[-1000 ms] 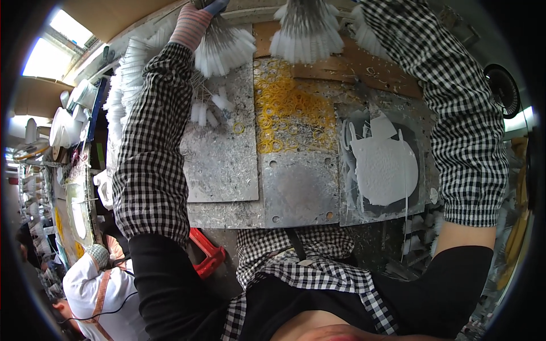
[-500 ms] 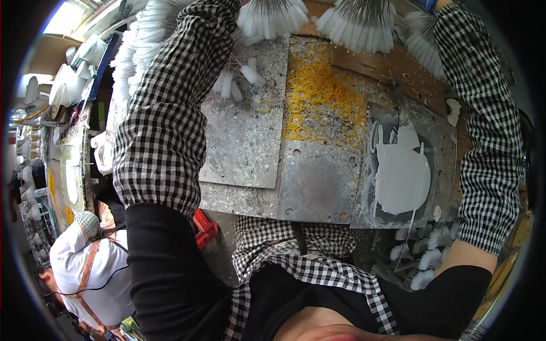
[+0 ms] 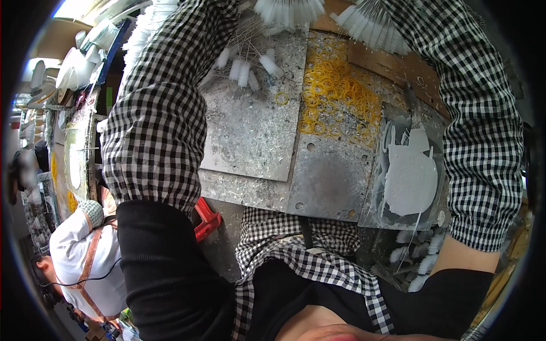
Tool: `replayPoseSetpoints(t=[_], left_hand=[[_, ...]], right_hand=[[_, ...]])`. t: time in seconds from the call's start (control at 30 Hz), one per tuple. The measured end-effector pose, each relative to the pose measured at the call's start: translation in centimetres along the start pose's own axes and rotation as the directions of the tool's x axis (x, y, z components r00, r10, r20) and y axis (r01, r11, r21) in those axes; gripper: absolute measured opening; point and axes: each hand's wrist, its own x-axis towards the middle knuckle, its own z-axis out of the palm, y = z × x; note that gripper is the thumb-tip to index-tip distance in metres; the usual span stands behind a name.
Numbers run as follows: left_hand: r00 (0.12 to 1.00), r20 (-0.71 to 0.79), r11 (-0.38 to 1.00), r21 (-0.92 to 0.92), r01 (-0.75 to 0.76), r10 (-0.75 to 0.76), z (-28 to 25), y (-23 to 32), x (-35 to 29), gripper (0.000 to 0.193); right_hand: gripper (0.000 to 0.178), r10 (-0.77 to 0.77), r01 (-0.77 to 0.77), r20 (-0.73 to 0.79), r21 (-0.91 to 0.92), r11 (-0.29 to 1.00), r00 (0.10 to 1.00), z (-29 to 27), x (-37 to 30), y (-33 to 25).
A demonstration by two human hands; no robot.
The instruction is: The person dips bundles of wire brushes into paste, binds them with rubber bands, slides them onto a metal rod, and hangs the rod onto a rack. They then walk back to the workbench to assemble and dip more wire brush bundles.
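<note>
Both my arms, in black-and-white checked sleeves, reach past the top edge, so neither hand shows. The left sleeve (image 3: 156, 113) ends nearest a bunch of white-bristled wire brushes (image 3: 290, 12). Below it, several loose small brushes (image 3: 243, 73) with thin wire stems lie on a grey metal sheet (image 3: 250, 136). My right sleeve (image 3: 483, 125) bends inward at the top, close to a second fan of white brushes (image 3: 372, 28). What either hand touches is hidden. Many thin yellow rings (image 3: 335, 96) lie scattered across the middle of the worktop.
White paste (image 3: 410, 176) coats a plate at the right of the worktop. A brown board (image 3: 398, 68) lies behind it. More white brushes (image 3: 418, 256) sit below the right edge. A red object (image 3: 207, 219) is under the left front edge. Another person (image 3: 85, 256) works at the left.
My right forearm has swung inward to the left, and its blue-covered hand has gone out of view at the top. The view has shifted slightly, so the worktop appears further right.
</note>
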Motion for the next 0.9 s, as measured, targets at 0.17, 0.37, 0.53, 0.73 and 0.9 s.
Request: replayPoseSetpoints(t=[0.17, 0.37, 0.53, 0.73, 0.9], left_hand=[[0.956, 0.144, 0.788, 0.604, 0.121, -0.257, -5.1, 1.8, -5.2, 0.075], [0.869, 0.322, -0.296, 0.930, -0.217, 0.375, -8.0, -5.2, -16.1, 0.051], [0.834, -0.113, -0.136, 0.990, 0.047, -0.540, -5.1, 0.2, -16.9, 0.096], [0.877, -0.071, -0.135, 0.991, 0.007, -0.476, -8.2, 0.9, -20.9, 0.093], [0.981, 0.027, -0.039, 0.999, -0.035, -0.193, -10.7, 0.4, -24.3, 0.075]], right_hand=[[0.050, -0.016, 0.019, -0.070, 0.035, 0.999, 0.997, -0.5, 0.1, -0.5], [0.052, 0.000, 0.007, -0.067, 0.104, 0.995, 0.998, -0.7, 0.0, -2.0], [0.054, 0.025, -0.021, -0.068, 0.063, 0.998, 0.997, -0.9, -0.7, -1.2], [0.054, 0.054, -0.048, -0.063, 0.093, 0.995, 0.997, -1.3, -0.7, -0.8], [0.054, 0.079, -0.078, -0.009, 0.067, 0.995, 0.997, -1.0, -0.8, -2.6]])
